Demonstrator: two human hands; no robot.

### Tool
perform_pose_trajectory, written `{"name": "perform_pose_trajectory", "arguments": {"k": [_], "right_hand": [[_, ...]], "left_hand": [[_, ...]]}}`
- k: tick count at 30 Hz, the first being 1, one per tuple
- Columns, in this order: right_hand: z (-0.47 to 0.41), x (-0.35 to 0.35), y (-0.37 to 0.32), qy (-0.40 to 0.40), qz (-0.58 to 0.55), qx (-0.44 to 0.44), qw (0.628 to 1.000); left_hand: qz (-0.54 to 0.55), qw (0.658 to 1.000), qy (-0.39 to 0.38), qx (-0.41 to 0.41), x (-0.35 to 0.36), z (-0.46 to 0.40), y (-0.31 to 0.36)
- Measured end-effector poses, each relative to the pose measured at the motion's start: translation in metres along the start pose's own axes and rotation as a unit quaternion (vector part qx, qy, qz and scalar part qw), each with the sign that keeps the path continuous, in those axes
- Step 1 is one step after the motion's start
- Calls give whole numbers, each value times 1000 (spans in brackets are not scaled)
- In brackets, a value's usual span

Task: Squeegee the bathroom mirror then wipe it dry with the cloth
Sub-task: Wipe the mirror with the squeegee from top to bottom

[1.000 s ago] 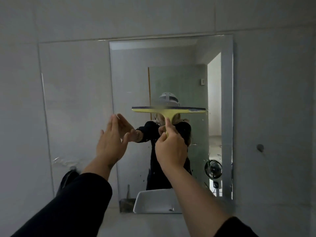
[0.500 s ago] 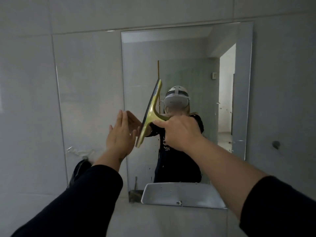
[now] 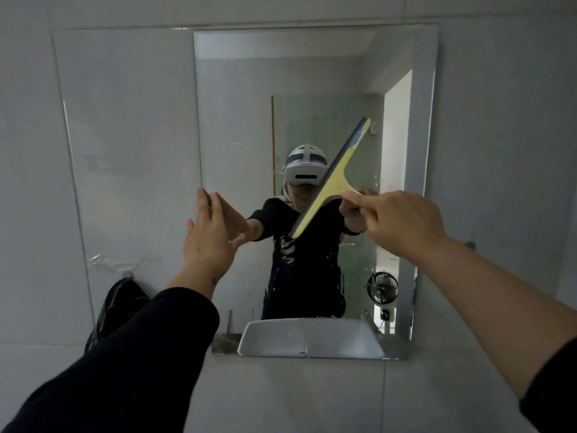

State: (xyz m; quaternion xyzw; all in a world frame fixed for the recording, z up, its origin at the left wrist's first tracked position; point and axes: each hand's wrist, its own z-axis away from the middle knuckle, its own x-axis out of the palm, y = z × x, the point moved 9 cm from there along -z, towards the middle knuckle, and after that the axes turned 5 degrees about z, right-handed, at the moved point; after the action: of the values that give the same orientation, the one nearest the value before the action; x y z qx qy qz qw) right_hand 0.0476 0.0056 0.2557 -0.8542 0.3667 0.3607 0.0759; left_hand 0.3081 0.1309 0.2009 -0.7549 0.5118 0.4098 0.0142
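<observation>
A frameless rectangular mirror (image 3: pixel 237 126) hangs on the grey tiled wall, with water drops on its lower right part. My right hand (image 3: pixel 402 221) grips the handle of a yellow squeegee (image 3: pixel 335 178). Its dark blade runs diagonally from lower left to upper right across the middle of the glass. My left hand (image 3: pixel 212 234) is flat with fingers together, pressed at the mirror's left edge. No cloth is in view.
A dark bag (image 3: pixel 117 307) hangs on the wall at the lower left of the mirror. A small round knob (image 3: pixel 470 245) sticks out of the wall to the right. The mirror reflects a white basin and a small fan.
The squeegee blade went from level to steeply tilted at the left, then swung across to the middle right of the glass. My left hand stayed at the mirror's left edge.
</observation>
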Motion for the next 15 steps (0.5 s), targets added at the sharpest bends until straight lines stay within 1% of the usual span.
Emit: {"name": "perform_pose_trajectory", "arguments": {"k": [6, 10, 15], "right_hand": [[26, 14, 49, 12, -66, 106, 992], [43, 29, 54, 7, -116, 164, 980], [62, 67, 37, 22, -254, 249, 934]], "left_hand": [[20, 1000, 12, -9, 8, -6, -7], [18, 1000, 17, -2, 10, -8, -10], [22, 1000, 2, 7, 12, -11, -12]]}}
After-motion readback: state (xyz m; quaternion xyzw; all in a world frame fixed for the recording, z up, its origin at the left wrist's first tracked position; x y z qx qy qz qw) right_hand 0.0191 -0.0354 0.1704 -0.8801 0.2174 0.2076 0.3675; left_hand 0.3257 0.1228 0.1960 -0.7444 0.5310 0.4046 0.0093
